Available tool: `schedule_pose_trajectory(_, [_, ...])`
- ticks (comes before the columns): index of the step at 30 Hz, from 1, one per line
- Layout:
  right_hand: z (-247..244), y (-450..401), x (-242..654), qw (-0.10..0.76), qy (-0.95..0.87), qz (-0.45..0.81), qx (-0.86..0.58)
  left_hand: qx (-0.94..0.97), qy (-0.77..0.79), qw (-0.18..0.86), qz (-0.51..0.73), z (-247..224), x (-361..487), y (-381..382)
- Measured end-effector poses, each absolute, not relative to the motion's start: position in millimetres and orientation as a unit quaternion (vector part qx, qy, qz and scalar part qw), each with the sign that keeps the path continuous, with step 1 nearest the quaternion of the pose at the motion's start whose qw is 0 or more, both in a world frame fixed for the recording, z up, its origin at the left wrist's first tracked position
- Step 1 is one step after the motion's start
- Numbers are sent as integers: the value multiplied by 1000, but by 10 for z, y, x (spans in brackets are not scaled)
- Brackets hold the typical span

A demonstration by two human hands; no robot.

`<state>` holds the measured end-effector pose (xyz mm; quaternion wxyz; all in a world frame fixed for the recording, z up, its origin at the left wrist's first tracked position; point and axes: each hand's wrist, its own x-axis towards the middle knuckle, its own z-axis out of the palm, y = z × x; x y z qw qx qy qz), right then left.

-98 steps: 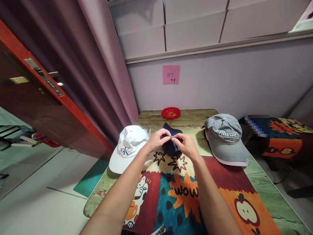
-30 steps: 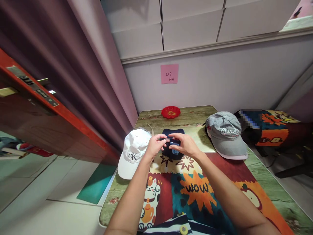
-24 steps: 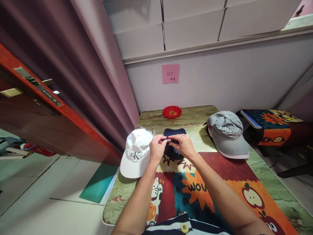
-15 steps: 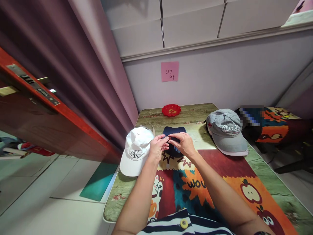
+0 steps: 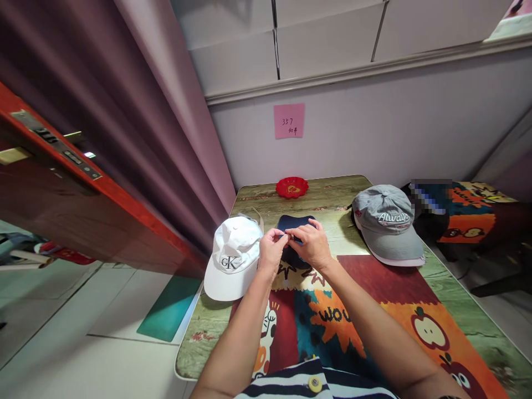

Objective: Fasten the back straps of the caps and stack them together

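Observation:
A dark navy cap (image 5: 296,223) sits on the table in the middle, mostly covered by my hands. My left hand (image 5: 272,248) pinches with thumb and fingertips at the cap. Close against those fingertips, my right hand (image 5: 312,244) is also closed in a pinch, its little finger lifted. The small part of the cap between the fingertips is hidden. To the left, by my left wrist, stands a white cap (image 5: 235,249) with black letters. A grey cap (image 5: 385,221) with raised white lettering rests at the right.
A red scalloped dish (image 5: 292,188) stands at the table's far edge. Beneath my forearms lies a colourful printed mat (image 5: 409,288) on the wood-patterned table (image 5: 199,354). An orange-edged door (image 5: 124,221) and a purple curtain (image 5: 178,111) flank the left side. A pink note (image 5: 289,121) is on the wall.
My left hand has turned slightly and moved right, bringing both hands' fingertips closer together over the navy cap. The caps and the dish stay in place; the view has shifted a little.

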<state>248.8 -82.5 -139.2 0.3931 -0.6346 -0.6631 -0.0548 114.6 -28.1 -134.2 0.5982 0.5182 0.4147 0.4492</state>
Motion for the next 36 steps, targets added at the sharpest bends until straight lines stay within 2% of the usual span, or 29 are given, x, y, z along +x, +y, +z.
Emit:
schedule_pose_trajectory(2, [-1392, -814, 2470, 381, -661, -77, -642, 541, 424, 568, 453, -1388, 1172, -261])
schedule_pose_trajectory(9, [-1452, -805, 2451, 394, -636, -87, -658, 484, 399, 635, 451, -1382, 1200, -277])
schedule_pose_trajectory(17, [-1431, -829, 2495, 395, -650, -89, -643, 506, 409, 616, 444, -1359, 1203, -238])
schedule_pose_trajectory(24, [-1428, -835, 2503, 413, -644, -64, -642, 504, 405, 620, 445, -1320, 1186, -244])
schedule_pose_trajectory(36, [-1409, -860, 2608, 395, -647, 10, -652, 527, 413, 607, 429, -1356, 1149, -199])
